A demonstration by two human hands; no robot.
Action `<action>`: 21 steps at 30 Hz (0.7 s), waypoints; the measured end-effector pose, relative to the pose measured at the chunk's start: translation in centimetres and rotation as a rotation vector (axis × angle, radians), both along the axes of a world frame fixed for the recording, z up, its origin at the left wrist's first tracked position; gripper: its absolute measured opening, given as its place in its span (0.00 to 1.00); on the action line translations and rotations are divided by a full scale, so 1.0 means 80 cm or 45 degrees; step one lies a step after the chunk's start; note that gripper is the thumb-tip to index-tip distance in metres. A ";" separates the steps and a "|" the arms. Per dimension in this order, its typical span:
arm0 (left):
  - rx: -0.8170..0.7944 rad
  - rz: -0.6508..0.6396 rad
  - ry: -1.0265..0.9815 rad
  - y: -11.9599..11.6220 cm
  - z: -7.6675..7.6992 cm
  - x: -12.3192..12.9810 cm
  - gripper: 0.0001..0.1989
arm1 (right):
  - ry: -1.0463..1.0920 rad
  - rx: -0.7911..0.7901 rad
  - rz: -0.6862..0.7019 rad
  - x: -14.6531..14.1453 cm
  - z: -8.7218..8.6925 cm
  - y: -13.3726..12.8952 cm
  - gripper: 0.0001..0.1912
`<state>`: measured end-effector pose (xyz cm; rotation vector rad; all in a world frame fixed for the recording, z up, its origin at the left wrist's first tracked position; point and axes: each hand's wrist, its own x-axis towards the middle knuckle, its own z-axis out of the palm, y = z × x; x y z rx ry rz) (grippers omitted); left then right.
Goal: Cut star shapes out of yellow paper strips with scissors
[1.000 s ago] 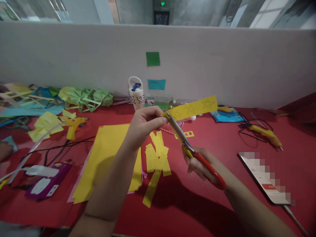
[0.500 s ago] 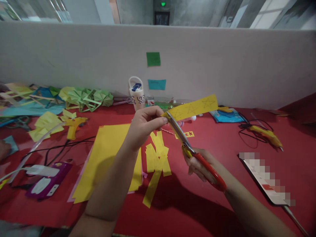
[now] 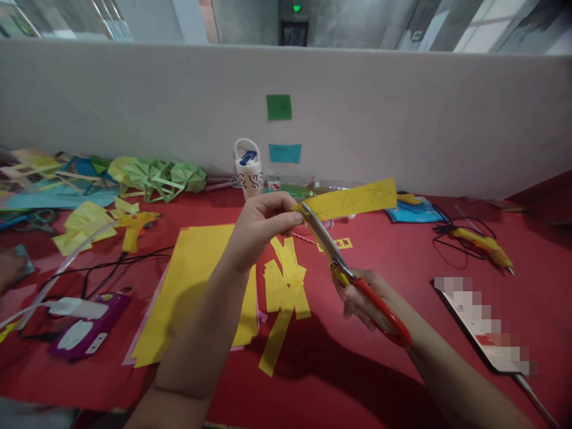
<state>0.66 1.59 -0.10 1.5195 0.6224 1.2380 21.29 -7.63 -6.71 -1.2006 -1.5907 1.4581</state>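
My left hand (image 3: 270,223) pinches the near end of a yellow paper strip (image 3: 357,198), on which stars are drawn in pencil. The strip sticks out to the right in the air. My right hand (image 3: 360,301) is closed round red-handled scissors (image 3: 328,241); their blades meet the strip right beside my left fingertips. Under my hands, several cut yellow paper strips (image 3: 286,286) lie in a loose pile. A small yellow strip with star-shaped holes (image 3: 344,243) rests just behind the scissors.
Yellow paper sheets (image 3: 187,268) lie to the left, near a purple power strip (image 3: 89,328) and a yellow glue gun (image 3: 133,229). Another glue gun (image 3: 485,247) and a phone (image 3: 480,333) are at right. A tumbler (image 3: 250,173) stands behind. Another person's hand (image 3: 11,268) shows far left.
The free end of the strip has dipped slightly. Both hands and the scissors hold almost the same place. The other person's hand at far left has moved a little.
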 end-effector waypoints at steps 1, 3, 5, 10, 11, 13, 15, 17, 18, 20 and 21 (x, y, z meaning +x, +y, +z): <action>-0.002 -0.002 -0.002 0.001 0.000 0.000 0.05 | 0.001 -0.004 0.002 0.000 0.000 0.000 0.31; -0.008 -0.007 -0.003 0.002 -0.001 -0.001 0.04 | 0.005 -0.003 0.007 0.000 0.001 0.001 0.30; -0.014 -0.014 -0.005 0.003 -0.002 -0.002 0.04 | 0.004 -0.004 0.007 0.000 0.002 0.001 0.30; -0.011 0.006 -0.029 0.004 -0.004 -0.001 0.05 | 0.004 -0.016 -0.016 -0.001 0.004 0.000 0.32; -0.006 0.019 -0.036 0.004 -0.003 -0.001 0.05 | 0.005 -0.020 -0.017 -0.001 0.005 0.000 0.32; -0.002 0.043 -0.043 0.004 -0.003 -0.001 0.05 | 0.002 -0.023 -0.019 -0.002 0.005 0.001 0.33; -0.016 0.068 -0.047 0.004 -0.002 -0.001 0.05 | 0.000 -0.014 -0.018 -0.003 0.006 0.002 0.33; -0.035 0.090 -0.051 0.003 -0.001 -0.001 0.05 | 0.018 -0.006 -0.008 -0.006 0.005 0.003 0.32; -0.041 0.092 -0.053 0.002 -0.001 -0.001 0.05 | 0.029 -0.003 -0.010 -0.007 0.004 0.002 0.32; -0.042 0.063 -0.027 0.000 -0.001 0.001 0.07 | 0.042 -0.010 -0.033 -0.008 0.000 0.002 0.31; -0.038 0.042 0.000 -0.001 0.000 0.002 0.08 | 0.044 -0.020 -0.048 -0.009 -0.003 0.002 0.30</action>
